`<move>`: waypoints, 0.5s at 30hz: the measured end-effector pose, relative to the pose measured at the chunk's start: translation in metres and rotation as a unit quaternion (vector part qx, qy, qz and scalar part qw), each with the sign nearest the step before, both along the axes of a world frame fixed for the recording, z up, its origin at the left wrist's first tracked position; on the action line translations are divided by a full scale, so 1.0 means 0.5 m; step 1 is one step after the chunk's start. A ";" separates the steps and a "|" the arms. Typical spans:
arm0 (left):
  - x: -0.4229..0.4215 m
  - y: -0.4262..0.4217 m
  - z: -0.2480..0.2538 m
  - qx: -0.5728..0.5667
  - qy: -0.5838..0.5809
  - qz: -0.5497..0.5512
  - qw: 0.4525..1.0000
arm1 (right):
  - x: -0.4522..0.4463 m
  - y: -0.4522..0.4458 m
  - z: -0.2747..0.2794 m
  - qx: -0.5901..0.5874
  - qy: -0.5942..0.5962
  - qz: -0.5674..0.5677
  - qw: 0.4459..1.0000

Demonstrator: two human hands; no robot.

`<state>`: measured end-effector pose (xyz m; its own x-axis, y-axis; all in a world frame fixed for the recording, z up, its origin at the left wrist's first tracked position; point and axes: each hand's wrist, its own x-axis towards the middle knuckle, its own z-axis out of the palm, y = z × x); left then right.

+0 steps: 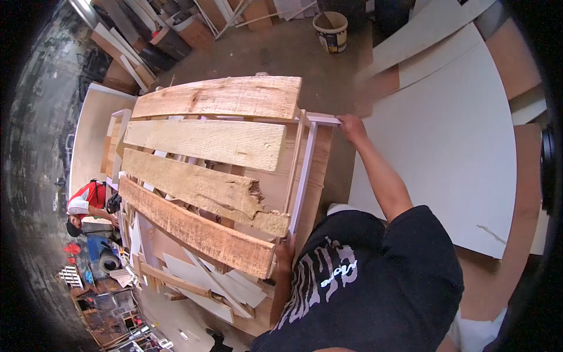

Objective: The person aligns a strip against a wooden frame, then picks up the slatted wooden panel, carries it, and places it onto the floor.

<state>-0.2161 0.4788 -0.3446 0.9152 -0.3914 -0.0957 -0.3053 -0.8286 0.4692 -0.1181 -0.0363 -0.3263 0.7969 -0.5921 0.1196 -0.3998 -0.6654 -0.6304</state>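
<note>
Four rough wooden planks, the nearest one [199, 232] with orange-brown edges, lie side by side across a pale frame [305, 170]. One middle plank [193, 176] has a broken, jagged end. My right hand [352, 128] is closed round the projecting corner of the frame, beyond the plank ends. At the lower corner, close to the ends of the two nearest planks, my left hand [285, 251] is closed on the frame; its fingers are partly hidden.
A person in a red vest [94, 193] bends at the frame's far end. A large white sheet [440, 141] lies to the right. A bucket [330, 32] stands on the floor at the top. Board offcuts [205, 287] lie under and beside the frame.
</note>
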 end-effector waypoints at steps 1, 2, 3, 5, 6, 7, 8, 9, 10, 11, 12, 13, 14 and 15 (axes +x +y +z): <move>0.004 0.000 0.001 0.006 0.004 -0.005 1.000 | -0.002 0.000 0.003 0.006 -0.022 0.002 1.000; 0.011 -0.008 0.000 -0.077 -0.026 -0.031 0.996 | -0.003 -0.004 0.006 0.013 -0.017 -0.002 1.000; 0.009 -0.012 0.002 -0.160 -0.054 -0.057 0.984 | -0.002 -0.012 0.008 -0.014 -0.017 0.033 0.999; 0.002 -0.003 -0.041 -0.221 0.016 0.042 0.974 | -0.003 -0.019 0.007 -0.037 -0.015 0.065 0.997; 0.002 -0.010 -0.030 -0.213 0.005 0.048 0.976 | -0.005 -0.021 0.003 -0.028 -0.021 0.070 0.997; -0.001 -0.014 -0.019 -0.206 -0.008 0.054 0.977 | -0.006 -0.023 0.001 -0.021 -0.028 0.076 0.996; -0.003 -0.016 -0.006 -0.131 -0.027 0.042 0.990 | -0.007 -0.025 0.001 -0.018 -0.027 0.077 0.997; -0.006 -0.018 0.006 -0.128 -0.026 0.043 0.990 | -0.005 -0.026 0.000 -0.005 -0.017 0.079 0.997; -0.006 -0.023 0.019 -0.138 -0.014 0.048 0.989 | -0.003 -0.025 0.000 0.006 -0.008 0.083 0.997; -0.007 -0.027 0.029 -0.148 -0.002 0.053 0.988 | -0.003 -0.024 0.000 0.009 -0.009 0.084 0.996; -0.006 -0.022 0.023 -0.145 -0.002 0.053 0.988 | -0.006 -0.021 0.015 0.019 -0.003 0.084 0.996; -0.002 -0.013 0.007 -0.133 -0.028 0.040 0.990 | -0.007 -0.021 0.028 0.030 0.002 0.083 0.996; -0.001 -0.003 -0.008 -0.122 -0.053 0.026 0.991 | -0.006 -0.020 0.041 0.033 0.002 0.082 0.996; -0.005 -0.008 -0.001 -0.119 -0.050 0.025 0.991 | -0.006 -0.017 0.055 0.022 0.019 0.085 0.996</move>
<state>-0.2184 0.4750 -0.3449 0.9343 -0.3458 0.0867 -0.3217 -0.7131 0.6229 -0.1213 -0.0446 -0.2990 0.8899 -0.4517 0.0642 -0.3076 -0.6979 -0.6468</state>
